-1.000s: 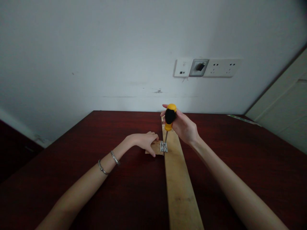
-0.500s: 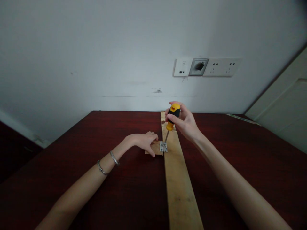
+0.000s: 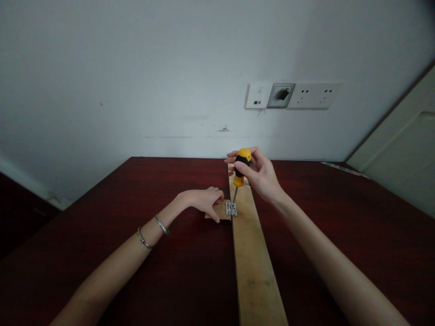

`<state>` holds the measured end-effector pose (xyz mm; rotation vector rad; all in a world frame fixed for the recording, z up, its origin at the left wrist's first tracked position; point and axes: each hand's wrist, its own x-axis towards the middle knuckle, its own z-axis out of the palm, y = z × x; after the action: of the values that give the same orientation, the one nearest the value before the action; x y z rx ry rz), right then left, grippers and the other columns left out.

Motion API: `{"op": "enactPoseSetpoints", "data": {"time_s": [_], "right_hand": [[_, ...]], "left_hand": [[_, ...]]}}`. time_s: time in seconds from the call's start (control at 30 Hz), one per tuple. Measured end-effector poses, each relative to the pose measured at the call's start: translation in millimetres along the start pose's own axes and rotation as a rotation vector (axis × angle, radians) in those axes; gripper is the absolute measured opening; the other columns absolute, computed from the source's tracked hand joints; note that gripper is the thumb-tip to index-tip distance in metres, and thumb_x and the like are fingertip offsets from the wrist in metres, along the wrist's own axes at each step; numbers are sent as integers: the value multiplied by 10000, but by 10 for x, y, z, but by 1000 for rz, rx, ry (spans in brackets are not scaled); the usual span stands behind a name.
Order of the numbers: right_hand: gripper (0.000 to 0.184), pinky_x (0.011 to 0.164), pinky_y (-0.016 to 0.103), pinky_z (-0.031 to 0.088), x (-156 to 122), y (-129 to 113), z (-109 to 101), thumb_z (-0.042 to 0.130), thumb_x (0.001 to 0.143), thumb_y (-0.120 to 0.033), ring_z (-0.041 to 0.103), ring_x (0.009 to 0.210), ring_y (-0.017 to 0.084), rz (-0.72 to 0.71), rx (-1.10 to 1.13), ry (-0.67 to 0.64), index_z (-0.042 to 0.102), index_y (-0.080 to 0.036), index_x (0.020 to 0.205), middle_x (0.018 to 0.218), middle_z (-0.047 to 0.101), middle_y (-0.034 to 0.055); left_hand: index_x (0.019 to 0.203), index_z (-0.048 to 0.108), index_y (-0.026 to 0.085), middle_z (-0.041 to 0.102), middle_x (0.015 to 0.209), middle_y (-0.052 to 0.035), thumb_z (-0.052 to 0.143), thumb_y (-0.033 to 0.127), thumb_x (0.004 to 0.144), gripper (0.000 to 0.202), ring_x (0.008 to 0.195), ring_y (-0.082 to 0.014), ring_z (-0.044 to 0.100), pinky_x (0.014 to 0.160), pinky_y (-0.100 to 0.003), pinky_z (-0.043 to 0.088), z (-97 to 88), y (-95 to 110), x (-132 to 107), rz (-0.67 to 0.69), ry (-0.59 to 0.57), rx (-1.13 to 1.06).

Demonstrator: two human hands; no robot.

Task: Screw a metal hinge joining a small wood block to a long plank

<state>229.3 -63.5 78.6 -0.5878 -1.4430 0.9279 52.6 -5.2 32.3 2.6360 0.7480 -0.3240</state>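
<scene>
1. The right hand [image 3: 258, 175] is closed around the yellow-and-black handle of a screwdriver [image 3: 242, 163], held upright with its tip on the hinge.
2. The left hand [image 3: 203, 201] is curled over a small wood block [image 3: 220, 212], its thumb down the near edge, holding it.
3. A steel hinge [image 3: 231, 208] lies flat where the block meets a pale wooden plank [image 3: 254, 267].
4. The plank lies on a dark red tabletop [image 3: 180, 280].
5. Two bracelets [image 3: 162, 224] circle the left wrist.
6. A wall socket panel [image 3: 292, 96] sits above.
</scene>
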Motion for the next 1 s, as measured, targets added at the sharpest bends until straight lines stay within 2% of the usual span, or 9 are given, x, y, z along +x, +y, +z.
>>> {"op": "enactPoseSetpoints", "data": {"time_s": [0.13, 0.23, 0.33, 0.4, 0.53, 0.67, 0.83, 1.0], "right_hand": [[266, 717, 303, 489, -3, 26, 57, 668, 757, -311, 589, 738, 116, -21, -11, 41, 453, -236, 896, 884, 614, 1], [259, 696, 281, 470, -7, 49, 63, 614, 797, -352, 547, 693, 104, -17, -26, 59, 506, -246, 1008, 845, 564, -11], [300, 726, 301, 469, -11, 44, 38, 487, 851, -422, 548, 733, 128, 34, 73, -17, 542, -252, 1092, 864, 550, 10], [311, 739, 308, 468, -12, 40, 19, 462, 854, -424, 551, 750, 140, 62, 123, -61, 560, -245, 1089, 877, 552, 21], [268, 752, 311, 470, 1, 77, -11, 511, 844, -421, 554, 780, 147, 67, 103, -60, 560, -231, 1027, 912, 563, 33], [205, 728, 304, 478, 13, 106, -25, 588, 815, -388, 564, 766, 131, 3, 42, -44, 519, -228, 925, 893, 571, 17], [278, 725, 321, 482, -6, 52, 41, 660, 762, -328, 589, 789, 136, -43, -29, 47, 421, -236, 871, 933, 617, 28], [250, 631, 273, 447, -28, 67, 77, 626, 781, -339, 516, 639, 100, -40, -53, 64, 441, -249, 924, 808, 547, -25]], "left_hand": [[1084, 454, 159, 481, 1076, -86, 659, 604, 590, 696, 997, -250, 433, 794, -301, 381, -2, 10, -3, 1, -3, 2], [1109, 447, 152, 479, 1090, -92, 657, 601, 587, 720, 1009, -253, 428, 818, -311, 375, 2, 11, -1, -3, -6, 4], [1121, 443, 152, 474, 1095, -91, 655, 597, 590, 724, 1009, -250, 428, 832, -316, 373, 3, 11, -2, -9, -10, 0], [1125, 442, 148, 469, 1094, -95, 660, 595, 591, 729, 1006, -247, 429, 827, -310, 379, -1, 13, -6, -12, -6, 0], [1120, 449, 145, 466, 1090, -101, 666, 602, 590, 733, 1005, -247, 429, 816, -303, 386, -10, 17, -9, -6, 0, 9], [1108, 453, 151, 474, 1088, -97, 668, 603, 589, 722, 1006, -250, 428, 827, -307, 381, -7, 13, -3, 0, -2, 9], [1116, 446, 159, 473, 1081, -91, 674, 599, 586, 726, 989, -247, 440, 791, -299, 393, 0, 6, -2, -12, -3, -5], [1112, 444, 158, 468, 1095, -94, 674, 592, 590, 717, 996, -243, 442, 785, -293, 392, 3, 1, -4, -13, -13, -5]]}}
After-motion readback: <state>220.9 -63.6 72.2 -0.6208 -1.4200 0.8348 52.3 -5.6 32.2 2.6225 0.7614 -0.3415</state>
